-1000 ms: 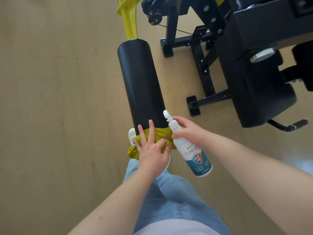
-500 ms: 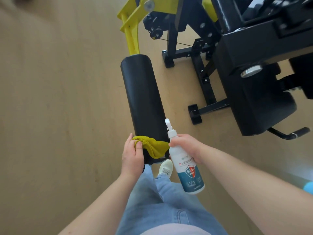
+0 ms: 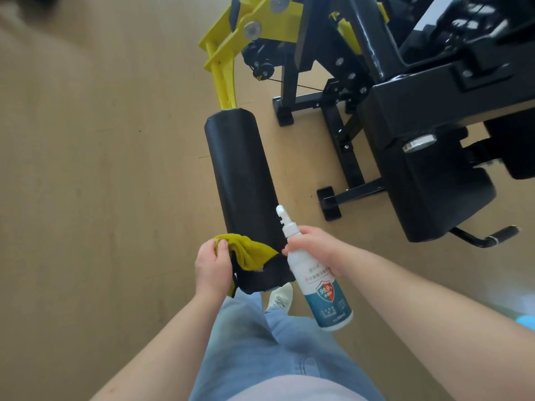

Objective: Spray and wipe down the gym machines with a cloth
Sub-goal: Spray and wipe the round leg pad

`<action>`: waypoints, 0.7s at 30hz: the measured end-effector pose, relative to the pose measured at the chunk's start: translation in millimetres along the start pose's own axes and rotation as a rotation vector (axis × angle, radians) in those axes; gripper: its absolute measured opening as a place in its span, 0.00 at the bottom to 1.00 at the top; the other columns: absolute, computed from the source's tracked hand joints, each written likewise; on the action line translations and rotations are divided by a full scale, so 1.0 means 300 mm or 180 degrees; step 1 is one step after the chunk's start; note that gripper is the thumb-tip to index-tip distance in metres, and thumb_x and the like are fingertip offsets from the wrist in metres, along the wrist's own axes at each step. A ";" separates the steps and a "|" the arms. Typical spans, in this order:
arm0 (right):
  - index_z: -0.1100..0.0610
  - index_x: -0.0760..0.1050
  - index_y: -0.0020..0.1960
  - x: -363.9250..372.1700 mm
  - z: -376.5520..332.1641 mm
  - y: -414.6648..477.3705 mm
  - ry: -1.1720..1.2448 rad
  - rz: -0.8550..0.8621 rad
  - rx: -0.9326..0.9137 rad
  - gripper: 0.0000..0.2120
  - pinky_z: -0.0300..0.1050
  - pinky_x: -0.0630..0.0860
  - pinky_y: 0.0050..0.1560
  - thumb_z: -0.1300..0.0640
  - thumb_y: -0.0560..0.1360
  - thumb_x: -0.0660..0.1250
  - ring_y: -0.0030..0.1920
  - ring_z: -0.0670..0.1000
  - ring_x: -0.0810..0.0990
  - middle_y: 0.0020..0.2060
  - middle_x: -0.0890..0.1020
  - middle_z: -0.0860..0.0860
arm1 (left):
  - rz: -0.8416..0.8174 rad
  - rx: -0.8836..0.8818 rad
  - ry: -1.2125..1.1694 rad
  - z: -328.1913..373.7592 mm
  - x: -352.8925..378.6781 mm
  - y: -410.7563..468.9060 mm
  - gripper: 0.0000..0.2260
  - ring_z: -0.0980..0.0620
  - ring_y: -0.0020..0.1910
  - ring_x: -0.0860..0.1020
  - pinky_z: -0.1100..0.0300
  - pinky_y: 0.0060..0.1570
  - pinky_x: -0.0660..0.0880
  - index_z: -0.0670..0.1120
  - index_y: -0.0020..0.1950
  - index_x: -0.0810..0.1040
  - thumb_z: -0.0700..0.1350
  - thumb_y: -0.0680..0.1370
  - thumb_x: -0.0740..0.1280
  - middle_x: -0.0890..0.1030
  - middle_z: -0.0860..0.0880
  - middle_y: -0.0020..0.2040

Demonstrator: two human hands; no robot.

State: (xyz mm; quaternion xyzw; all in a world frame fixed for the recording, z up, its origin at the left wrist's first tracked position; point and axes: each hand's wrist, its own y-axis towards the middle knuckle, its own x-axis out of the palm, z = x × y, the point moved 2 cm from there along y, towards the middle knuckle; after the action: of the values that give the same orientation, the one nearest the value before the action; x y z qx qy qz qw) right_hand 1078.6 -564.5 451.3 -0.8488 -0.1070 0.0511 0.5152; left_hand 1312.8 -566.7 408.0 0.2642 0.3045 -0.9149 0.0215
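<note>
Apparently bunched mustard-yellow cloth (image 3: 251, 252).

A single wide-angle camera sits on the person's head and faces forward and steeply down, so the black roller pad (image 3: 240, 180) runs up the middle of the view. Both forearms enter from the bottom edge. The left hand (image 3: 212, 263) and right hand (image 3: 314, 248) sit close under the lens at the pad's near end. The floor (image 3: 101, 169) fills the side left of the pad. The machine frame (image 3: 419, 125) lies right of the pad and beyond it, curved by the lens.
</note>
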 end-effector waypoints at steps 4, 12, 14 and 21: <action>0.51 0.72 0.67 -0.013 -0.121 0.031 0.0313 -0.0093 -0.0046 0.17 0.52 0.84 0.42 0.55 0.80 0.70 0.40 0.55 0.86 0.49 0.87 0.61 | 0.0132 -0.0126 -0.0332 0.057 -0.039 0.068 0.11 0.47 0.50 0.79 0.55 0.50 0.73 0.46 0.49 0.78 0.52 0.84 0.63 0.81 0.46 0.50; 0.52 0.73 0.60 0.041 -0.427 0.207 0.0475 -0.0157 -0.0254 0.10 0.62 0.82 0.57 0.54 0.81 0.68 0.47 0.61 0.82 0.48 0.81 0.60 | 0.0154 -0.0511 -0.1487 0.185 -0.092 0.248 0.04 0.42 0.41 0.86 0.47 0.42 0.82 0.45 0.46 0.78 0.38 0.73 0.66 0.86 0.44 0.39; 0.51 0.74 0.60 0.058 -0.496 0.253 0.0480 -0.0166 -0.0290 0.11 0.63 0.80 0.61 0.51 0.80 0.69 0.49 0.61 0.82 0.50 0.81 0.60 | 0.0093 -0.0532 -0.1933 0.222 -0.106 0.294 0.08 0.45 0.44 0.86 0.48 0.46 0.82 0.44 0.45 0.76 0.33 0.75 0.62 0.86 0.45 0.40; 0.55 0.73 0.60 0.063 -0.658 0.343 0.0675 -0.0071 -0.0182 0.14 0.52 0.84 0.48 0.49 0.80 0.69 0.43 0.57 0.85 0.47 0.83 0.57 | -0.0074 -0.0637 -0.2195 0.293 -0.149 0.456 0.10 0.46 0.39 0.76 0.51 0.43 0.78 0.49 0.47 0.73 0.33 0.75 0.62 0.76 0.46 0.42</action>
State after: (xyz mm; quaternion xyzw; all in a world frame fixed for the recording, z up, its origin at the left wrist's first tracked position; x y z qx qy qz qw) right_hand 1149.2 -776.5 452.2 -0.8626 -0.0628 -0.0478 0.4997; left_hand 1337.2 -733.5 414.9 -0.0669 0.3704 -0.9161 0.1382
